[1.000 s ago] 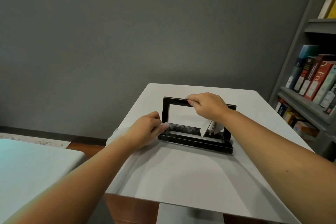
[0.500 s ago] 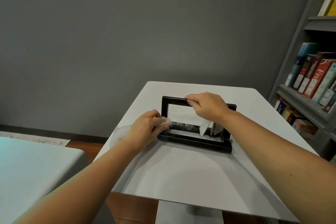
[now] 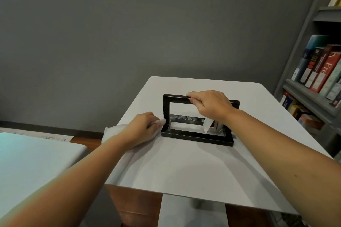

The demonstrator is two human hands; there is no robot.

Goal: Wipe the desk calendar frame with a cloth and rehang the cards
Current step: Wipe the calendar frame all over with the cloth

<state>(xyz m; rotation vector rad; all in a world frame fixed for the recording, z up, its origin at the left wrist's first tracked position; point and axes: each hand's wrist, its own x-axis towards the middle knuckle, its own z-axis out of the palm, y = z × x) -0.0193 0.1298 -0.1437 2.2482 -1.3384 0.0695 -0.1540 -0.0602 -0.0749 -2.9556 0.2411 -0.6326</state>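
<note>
While the white surface carries the black calendar frame upright near its middle, the right hand grips its top bar, the left hand pinches a white cloth against the left post, and pale cards sit inside the right end.

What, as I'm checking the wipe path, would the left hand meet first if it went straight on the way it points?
The left hand, gripping the white cloth, points at the black rectangular calendar frame's left upright; the cloth tip seems to touch it.
</note>
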